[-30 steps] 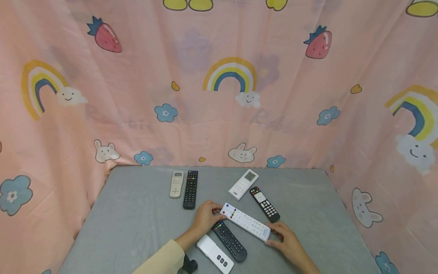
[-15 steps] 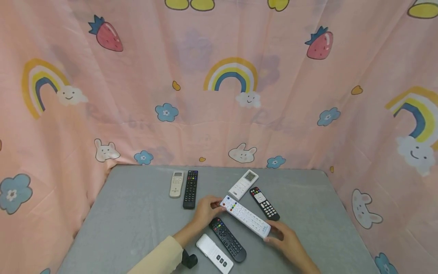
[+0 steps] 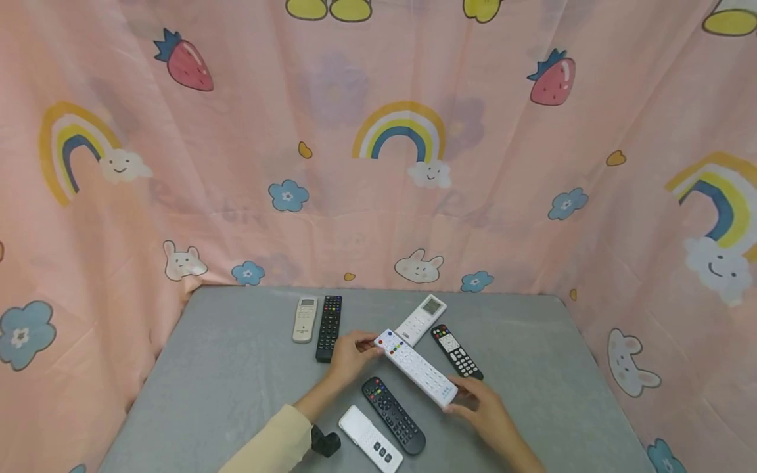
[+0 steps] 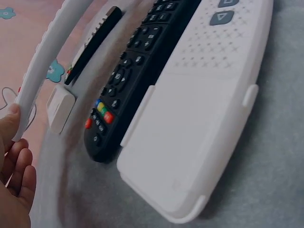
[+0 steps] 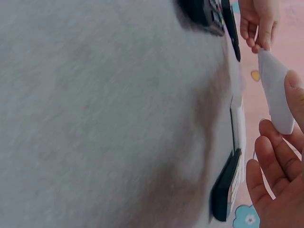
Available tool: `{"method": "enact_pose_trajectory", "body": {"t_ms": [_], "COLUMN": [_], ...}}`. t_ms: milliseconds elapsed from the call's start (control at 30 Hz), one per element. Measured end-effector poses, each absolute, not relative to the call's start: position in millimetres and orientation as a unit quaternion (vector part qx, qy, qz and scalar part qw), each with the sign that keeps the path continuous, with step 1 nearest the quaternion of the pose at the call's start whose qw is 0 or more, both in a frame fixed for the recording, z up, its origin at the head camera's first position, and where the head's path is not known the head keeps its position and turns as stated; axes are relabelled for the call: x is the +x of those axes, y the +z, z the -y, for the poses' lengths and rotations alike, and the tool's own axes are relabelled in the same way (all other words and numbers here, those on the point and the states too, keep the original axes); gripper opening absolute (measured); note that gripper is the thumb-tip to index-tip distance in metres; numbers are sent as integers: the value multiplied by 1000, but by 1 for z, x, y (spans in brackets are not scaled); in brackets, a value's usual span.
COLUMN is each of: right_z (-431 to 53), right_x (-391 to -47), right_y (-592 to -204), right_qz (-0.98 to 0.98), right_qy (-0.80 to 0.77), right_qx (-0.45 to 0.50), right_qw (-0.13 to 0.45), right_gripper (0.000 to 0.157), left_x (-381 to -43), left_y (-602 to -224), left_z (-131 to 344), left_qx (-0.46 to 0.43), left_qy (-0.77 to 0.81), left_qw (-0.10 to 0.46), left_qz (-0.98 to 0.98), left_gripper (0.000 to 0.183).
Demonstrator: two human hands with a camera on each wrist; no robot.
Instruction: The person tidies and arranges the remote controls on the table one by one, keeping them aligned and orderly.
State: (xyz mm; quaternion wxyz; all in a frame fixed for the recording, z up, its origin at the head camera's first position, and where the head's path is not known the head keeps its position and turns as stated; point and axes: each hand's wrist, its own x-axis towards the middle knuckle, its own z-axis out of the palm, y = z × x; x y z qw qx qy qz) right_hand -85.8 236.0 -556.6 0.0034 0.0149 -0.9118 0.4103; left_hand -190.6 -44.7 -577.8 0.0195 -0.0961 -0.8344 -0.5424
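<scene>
A long white remote control (image 3: 416, 368) with small coloured buttons slants in the air above the table, held at both ends. My left hand (image 3: 347, 361) pinches its upper-left end between thumb and fingers. At its lower-right end my right hand (image 3: 486, 410) grips it with thumb and fingers. The right wrist view shows the remote's pale underside (image 5: 275, 90) off the surface. Below it lie a black remote (image 3: 394, 415) and a white remote with a sliding cover (image 3: 369, 439), side by side. Its upper end overlaps a white remote with a display (image 3: 421, 320) in the head view.
On the grey table (image 3: 236, 381), a beige remote (image 3: 304, 320) and a long black remote (image 3: 329, 328) lie at the back left. A black remote with white keys (image 3: 457, 353) lies near my right hand. A pink patterned curtain (image 3: 236, 131) hangs behind.
Both hands have raised the white remote off the table and shifted it slightly left and away. The black remote below was nudged slightly and now lies apart from the left hand.
</scene>
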Motion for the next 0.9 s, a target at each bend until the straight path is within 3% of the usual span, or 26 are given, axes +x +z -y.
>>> {"method": "enact_pose_trajectory", "body": {"t_ms": [533, 900], "right_z": [-199, -175], "right_x": [-103, -119], "right_y": [-553, -556], "right_qz": [876, 868], "right_qy": [473, 473], "right_qx": [91, 145], "right_qw": [-15, -37], "right_gripper": [60, 68], "left_x": [-206, -223], "left_y": [-567, -563], "left_z": [62, 80], "left_qx": [-48, -73], "left_qy": [-561, -561], "left_qw": [43, 53], "left_qz": [826, 823], "left_gripper": [34, 30]}}
